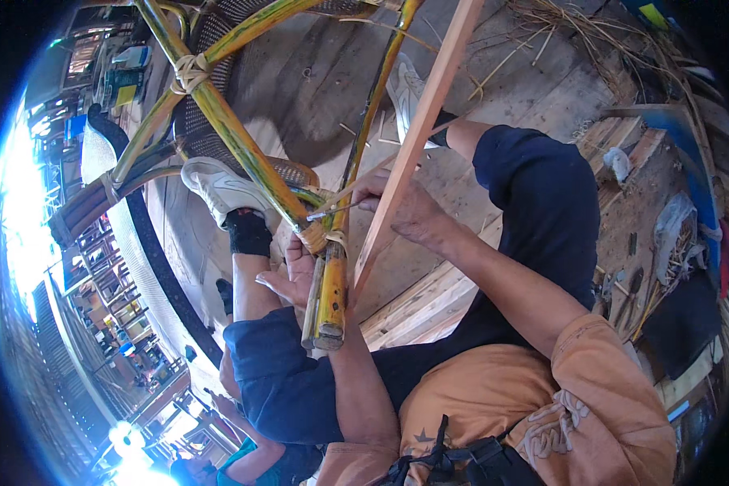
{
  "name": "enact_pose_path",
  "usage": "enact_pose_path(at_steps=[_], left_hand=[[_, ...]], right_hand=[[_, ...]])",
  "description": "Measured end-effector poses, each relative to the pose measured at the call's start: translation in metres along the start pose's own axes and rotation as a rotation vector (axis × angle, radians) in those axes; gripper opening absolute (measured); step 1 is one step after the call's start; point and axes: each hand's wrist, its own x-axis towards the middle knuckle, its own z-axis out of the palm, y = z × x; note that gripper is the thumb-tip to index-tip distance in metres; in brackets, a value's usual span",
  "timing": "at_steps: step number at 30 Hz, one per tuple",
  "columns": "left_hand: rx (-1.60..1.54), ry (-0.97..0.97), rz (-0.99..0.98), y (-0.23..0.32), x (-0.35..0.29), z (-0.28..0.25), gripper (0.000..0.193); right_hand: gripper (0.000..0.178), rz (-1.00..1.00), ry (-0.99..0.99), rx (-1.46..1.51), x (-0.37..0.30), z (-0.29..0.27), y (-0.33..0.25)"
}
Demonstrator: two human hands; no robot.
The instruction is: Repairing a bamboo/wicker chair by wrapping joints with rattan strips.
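Observation:
A frame of yellow and dark-streaked bamboo poles (251,158) slants down to a joint wrapped with a rattan binding (313,237). Under that joint, beside the cut pole ends (330,312), is my left hand (290,275). Its palm is turned up and its fingers are apart, partly hidden behind the pole. My right hand (409,209) pinches a thin, light rod-like strip (342,210), whose pale tip reaches the joint; its exact kind is unclear. A straight wooden lath (419,134) crosses in front of my right hand and hides part of it.
Another rattan-wrapped crossing (190,74) joins poles at the upper left, near dark woven mesh (211,113). Loose rattan strands (591,36) lie at the far right. Wood blocks (624,150) and plastic scraps (674,223) sit at right. Another person (251,462) is at lower left.

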Motion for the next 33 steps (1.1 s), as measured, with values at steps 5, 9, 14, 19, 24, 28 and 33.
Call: enact_pose_path(at_steps=[5,9,14,19,24,28,33], left_hand=[[0.008,0.010,0.008,0.000,-0.001,0.006,0.097],[0.017,-0.011,0.010,0.000,0.000,0.006,0.097],[-0.036,-0.025,-0.015,0.002,0.002,0.003,0.097],[-0.041,-0.072,-0.004,0.002,0.001,0.003,0.092],[-0.067,-0.072,-0.002,0.003,0.000,0.005,0.090],[-0.099,-0.086,-0.019,0.004,-0.001,0.008,0.090],[-0.105,-0.036,-0.030,0.003,-0.001,0.009,0.091]], right_hand=[[0.013,-0.079,0.036,-0.021,0.002,0.007,0.013],[0.013,-0.026,0.064,-0.047,0.001,0.011,0.016],[0.014,-0.081,0.054,-0.048,0.003,0.017,0.018],[0.015,-0.081,0.074,0.025,0.003,0.023,0.018],[0.013,0.048,0.034,-0.095,-0.014,0.021,0.005],[0.012,0.160,0.044,0.028,-0.030,0.019,-0.012],[0.014,0.214,0.019,0.026,-0.032,0.016,-0.028]])
